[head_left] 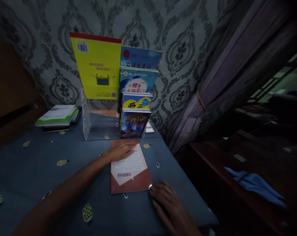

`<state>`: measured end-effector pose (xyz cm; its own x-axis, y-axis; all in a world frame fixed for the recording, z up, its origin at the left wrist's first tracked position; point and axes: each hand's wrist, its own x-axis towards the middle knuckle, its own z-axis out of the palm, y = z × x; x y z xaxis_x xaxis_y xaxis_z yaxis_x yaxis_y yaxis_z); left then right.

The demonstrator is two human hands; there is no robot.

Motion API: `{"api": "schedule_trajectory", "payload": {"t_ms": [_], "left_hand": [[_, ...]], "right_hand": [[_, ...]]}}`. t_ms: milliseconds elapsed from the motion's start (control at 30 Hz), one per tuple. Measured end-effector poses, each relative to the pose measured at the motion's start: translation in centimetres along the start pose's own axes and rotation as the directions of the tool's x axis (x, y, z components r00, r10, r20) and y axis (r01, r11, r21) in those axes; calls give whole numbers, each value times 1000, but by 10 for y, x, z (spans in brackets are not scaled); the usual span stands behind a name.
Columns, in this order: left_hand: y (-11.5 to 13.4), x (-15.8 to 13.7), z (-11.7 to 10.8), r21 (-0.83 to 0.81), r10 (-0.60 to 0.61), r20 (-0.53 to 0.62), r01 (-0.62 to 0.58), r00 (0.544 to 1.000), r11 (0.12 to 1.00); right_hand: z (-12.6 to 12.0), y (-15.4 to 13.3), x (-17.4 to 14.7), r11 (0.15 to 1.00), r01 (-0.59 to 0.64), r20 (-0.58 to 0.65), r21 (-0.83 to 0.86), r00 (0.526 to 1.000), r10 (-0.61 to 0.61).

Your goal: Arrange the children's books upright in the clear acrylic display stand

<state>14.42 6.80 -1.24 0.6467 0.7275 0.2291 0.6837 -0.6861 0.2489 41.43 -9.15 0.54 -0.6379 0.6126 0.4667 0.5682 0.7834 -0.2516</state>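
Observation:
A thin book [136, 180] with a reddish-brown and pale pink cover lies flat on the cloth-covered table. My left hand [122, 150] rests on its upper part, palm down with the fingers stretched out. At the lower right corner of the book is my right hand [167, 200], fingers extended and resting on the cloth, with the fingertips close to that corner. Just beyond the book stands a clear tiered book rack [99, 129]. Its right column holds several books, a dark blue one [133, 123] in front. A yellow book [99, 65] with a red top edge fills the upper left tier.
A small stack of books [57, 116] lies left of the rack. The blue tablecloth [82, 177] ends at a right edge. Past it are a dark red surface [212, 160] with a blue cloth [255, 186] and a tied curtain [192, 118]. Patterned wallpaper stands behind.

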Motion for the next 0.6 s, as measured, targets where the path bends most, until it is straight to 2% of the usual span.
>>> {"api": "schedule_trajectory", "payload": {"t_ms": [133, 233, 333, 467, 600], "left_hand": [[-4, 3, 8, -11, 11, -74, -12, 997, 1000], [-3, 0, 10, -8, -14, -126, 13, 992, 1000], [-5, -4, 11, -8, -53, -199, 53, 979, 999], [-8, -4, 11, 0, -72, -239, 74, 968, 997], [-7, -3, 9, 33, -115, -238, 126, 964, 991]], "right_hand": [[8, 10, 26, 999, 13, 2, 31, 1000, -13], [33, 27, 53, 999, 39, 8, 25, 999, -39], [62, 52, 85, 999, 28, 86, -21, 996, -26], [85, 88, 122, 996, -58, 140, -61, 988, 66], [91, 107, 142, 980, -182, 132, -75, 973, 191]]}}
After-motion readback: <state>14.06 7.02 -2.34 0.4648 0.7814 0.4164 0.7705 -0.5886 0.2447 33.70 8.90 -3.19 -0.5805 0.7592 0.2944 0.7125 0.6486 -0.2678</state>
